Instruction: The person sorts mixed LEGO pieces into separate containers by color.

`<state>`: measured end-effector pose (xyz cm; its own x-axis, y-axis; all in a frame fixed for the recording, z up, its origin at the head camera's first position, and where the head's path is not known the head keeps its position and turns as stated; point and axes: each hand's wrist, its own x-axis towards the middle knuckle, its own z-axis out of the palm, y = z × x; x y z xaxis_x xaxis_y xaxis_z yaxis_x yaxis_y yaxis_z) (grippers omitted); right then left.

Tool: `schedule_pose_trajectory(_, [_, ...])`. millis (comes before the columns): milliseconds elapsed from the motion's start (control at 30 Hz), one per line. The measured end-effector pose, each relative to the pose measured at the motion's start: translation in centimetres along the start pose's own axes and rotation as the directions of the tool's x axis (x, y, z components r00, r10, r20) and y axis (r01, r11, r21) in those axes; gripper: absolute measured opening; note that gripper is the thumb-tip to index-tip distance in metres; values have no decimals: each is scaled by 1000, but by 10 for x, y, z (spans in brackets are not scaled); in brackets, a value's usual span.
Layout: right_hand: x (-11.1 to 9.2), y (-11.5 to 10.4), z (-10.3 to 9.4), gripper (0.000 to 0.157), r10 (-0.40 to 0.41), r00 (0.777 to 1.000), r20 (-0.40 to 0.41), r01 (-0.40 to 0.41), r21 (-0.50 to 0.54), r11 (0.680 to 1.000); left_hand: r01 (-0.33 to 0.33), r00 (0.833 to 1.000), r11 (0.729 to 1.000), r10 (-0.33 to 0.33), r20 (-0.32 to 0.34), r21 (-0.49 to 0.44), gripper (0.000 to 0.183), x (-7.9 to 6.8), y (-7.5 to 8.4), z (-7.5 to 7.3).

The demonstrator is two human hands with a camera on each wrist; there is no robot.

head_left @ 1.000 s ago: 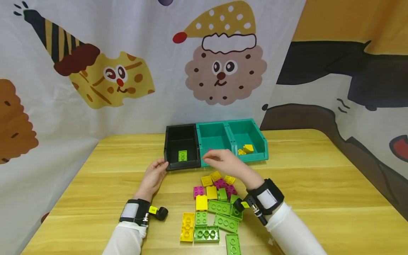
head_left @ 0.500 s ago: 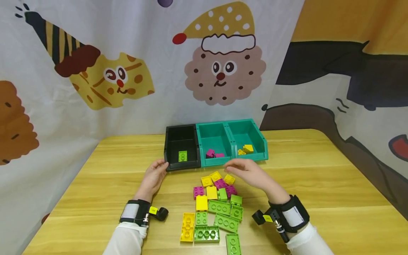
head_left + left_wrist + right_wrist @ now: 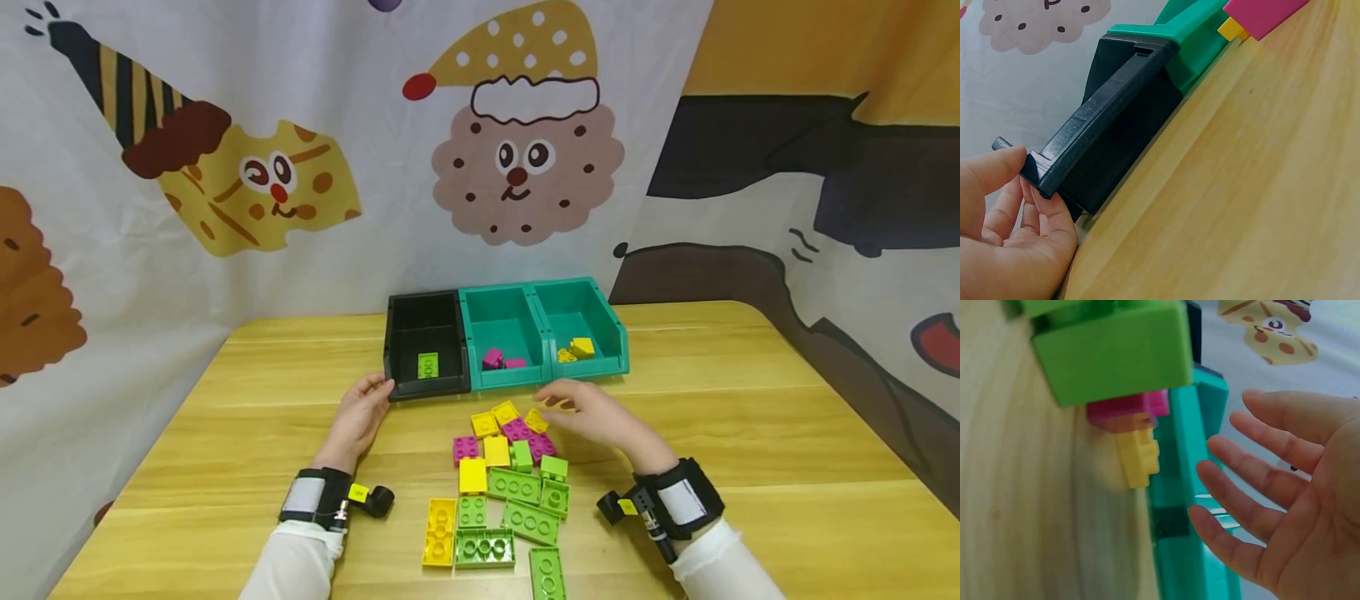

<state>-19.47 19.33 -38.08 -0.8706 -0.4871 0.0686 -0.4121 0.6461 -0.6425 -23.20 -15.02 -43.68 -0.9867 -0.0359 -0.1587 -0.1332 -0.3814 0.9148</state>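
At the front left corner of the black bin (image 3: 431, 388), my left hand (image 3: 360, 421) pinches the rim. The left wrist view shows the thumb (image 3: 999, 167) on top of that corner and the fingers underneath. My right hand (image 3: 596, 412) hovers, fingers spread and loosely bent, beside a yellow brick (image 3: 536, 420) at the pile's far right. Nothing is in its palm in the right wrist view. Magenta bricks (image 3: 516, 430) lie against that yellow one, with more yellow bricks (image 3: 496, 451) and green bricks (image 3: 514, 484) nearer me.
Two teal bins adjoin the black one: the middle bin (image 3: 504, 380) holds magenta bricks (image 3: 492, 359), the right bin (image 3: 596, 367) yellow bricks (image 3: 581, 347). One green brick (image 3: 427, 365) lies in the black bin. A printed curtain (image 3: 300, 50) hangs behind the table (image 3: 750, 417).
My right hand has moved from over the middle teal bin rightward and back to the pile's far yellow brick. Magenta bricks in that bin are now uncovered. My left hand stays put.
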Motion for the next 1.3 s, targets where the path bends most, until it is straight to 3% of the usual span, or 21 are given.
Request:
schedule_pose_trajectory(267, [2, 13, 5, 41, -82, 988, 131, 95, -97, 991, 9, 1000, 1000, -9, -5, 1, 18, 2, 0, -1])
schedule_pose_trajectory(700, [5, 25, 13, 42, -107, 974, 199, 118, -49, 992, 1, 1000, 1000, -1, 18, 9, 22, -1, 1, -1])
schedule_pose_trajectory(1300, [8, 31, 17, 34, 49, 998, 44, -48, -26, 998, 10, 1000, 1000, -10, 13, -2, 20, 0, 2, 0])
